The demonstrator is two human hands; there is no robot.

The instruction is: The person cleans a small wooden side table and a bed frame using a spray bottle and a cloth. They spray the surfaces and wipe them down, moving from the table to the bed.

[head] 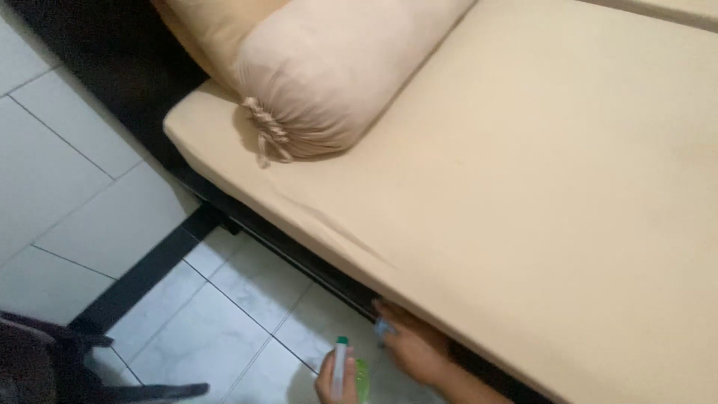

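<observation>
My left hand [327, 385] is at the bottom edge, wrapped around a green spray bottle [360, 378] with a white nozzle and green cap [340, 359], held upright above the floor tiles. My right hand [413, 346] reaches to the dark bed frame [299, 258] just under the mattress edge. Its fingers press a small pale blue piece [383, 327], perhaps a cloth, against the frame. The mattress [523, 187] wears a beige sheet.
A beige bolster pillow [329, 75] with a tied end lies at the head of the mattress, another pillow behind it. White marbled floor tiles [217, 329] and a tiled wall with a black skirting [142, 277] are at left. A dark object [45, 359] sits bottom left.
</observation>
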